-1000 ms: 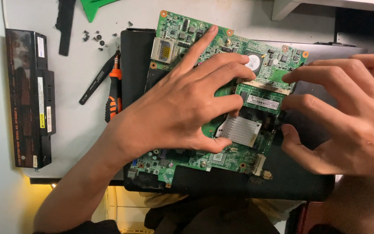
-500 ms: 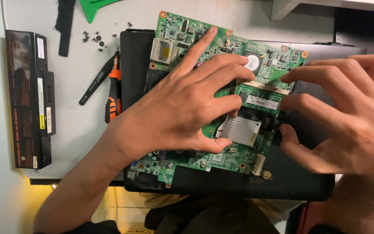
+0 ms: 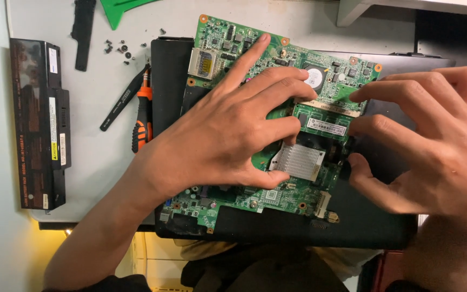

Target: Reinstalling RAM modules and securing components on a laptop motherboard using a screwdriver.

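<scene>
**Hands spread on green circuit board**

Left hand (image 3: 228, 135) lies flat and open, palm down, on the circuit board (image 3: 217, 40), fingers splayed toward upper right, thumb tucked by the silver heatsink (image 3: 298, 161); forearm enters from lower left. Right hand (image 3: 433, 146) comes in from the right, fingers curled but gripping nothing, fingertips touching the board's right edge at the memory module (image 3: 325, 125). Board rests on the black laptop base (image 3: 298, 232) on the white surface (image 3: 109, 157); long axis runs lower left to upper right. Orange-handled screwdriver (image 3: 142, 116), tweezers (image 3: 121, 100), loose screws (image 3: 120, 50) and black battery pack (image 3: 39, 121) lie to the left.
</scene>
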